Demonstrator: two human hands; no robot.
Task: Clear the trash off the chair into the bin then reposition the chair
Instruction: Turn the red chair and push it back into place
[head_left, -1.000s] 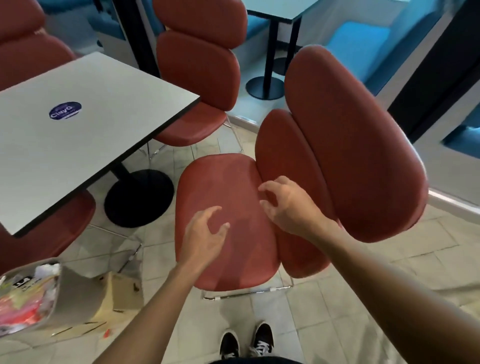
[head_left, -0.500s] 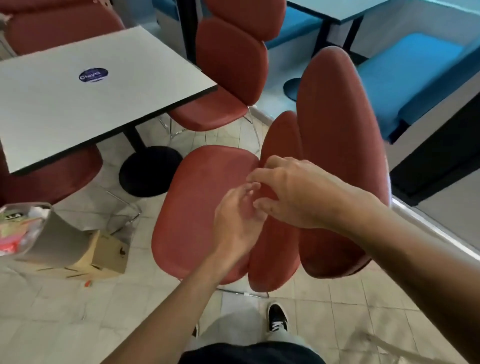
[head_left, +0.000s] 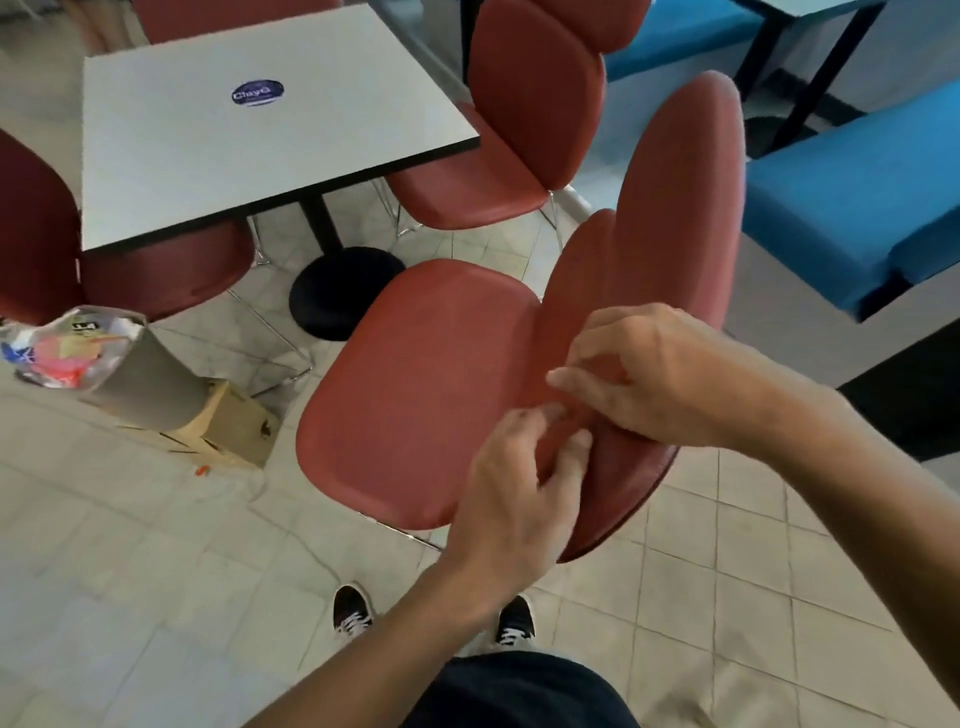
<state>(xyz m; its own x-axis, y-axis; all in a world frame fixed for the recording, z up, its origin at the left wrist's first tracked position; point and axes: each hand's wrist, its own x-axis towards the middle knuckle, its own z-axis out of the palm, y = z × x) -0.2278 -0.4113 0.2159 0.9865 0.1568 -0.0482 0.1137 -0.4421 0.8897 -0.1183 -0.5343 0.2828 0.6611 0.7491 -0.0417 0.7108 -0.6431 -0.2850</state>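
**Two hands meet at the seat crease of a red chair**

At far left, one grey bin (head_left: 148, 382) stands tilted against a cardboard box (head_left: 228, 423) on the tiled floor, its clear liner stuffed with coloured trash (head_left: 57, 351) (wrappers in red, white and blue, none readable). Behind it, one white table (head_left: 249, 140) carries a single round blue sticker (head_left: 257, 93) and rests on one black pedestal base (head_left: 337, 291). Three red chairs ring that table: one at the left edge (head_left: 31, 234), one partly tucked under the near side (head_left: 171, 280), and one beyond its right corner (head_left: 519, 130).

A fourth red chair (head_left: 415, 384), the one being cleared, stands in the centre, well apart from the bin, its seat bare where visible. Over the joint between seat and backrest, the person's left hand (head_left: 514, 499) has its fingers curled with thumb and fingertips drawn close together at the crease; whether anything is pinched there cannot be told. The right hand (head_left: 654, 379), just above and nearly touching it, is bent with its fingers curled down toward the same spot, and its contents likewise cannot be told.

Below, two black-and-white shoes (head_left: 353, 613) stand on the tiles. At far right sits one blue bench (head_left: 857, 208).
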